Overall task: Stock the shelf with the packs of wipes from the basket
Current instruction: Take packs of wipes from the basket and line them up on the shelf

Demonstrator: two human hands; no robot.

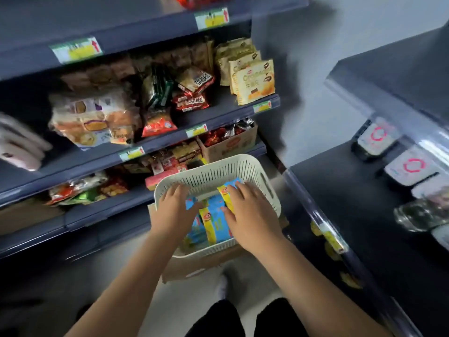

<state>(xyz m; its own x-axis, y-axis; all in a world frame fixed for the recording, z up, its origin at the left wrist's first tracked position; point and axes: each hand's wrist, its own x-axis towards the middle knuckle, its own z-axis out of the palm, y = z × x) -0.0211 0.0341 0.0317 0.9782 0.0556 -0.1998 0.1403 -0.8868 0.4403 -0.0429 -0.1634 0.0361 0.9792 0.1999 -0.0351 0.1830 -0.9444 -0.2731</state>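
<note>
Several packs of wipes point(216, 221) in the basket point(220, 166), lower centre: likely light, squashy, slick-wrapped; left hand point(173, 209) and right hand point(251, 216) rest unclenched fingers point(239, 189) on them; best pinched across the sides.

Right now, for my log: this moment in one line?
phase: reach | left hand: on packs of wipes | right hand: on packs | basket: stocked

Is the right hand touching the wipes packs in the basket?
Touching. Head view: the right hand rests fingers-flat on the wipes packs inside the basket.
</note>
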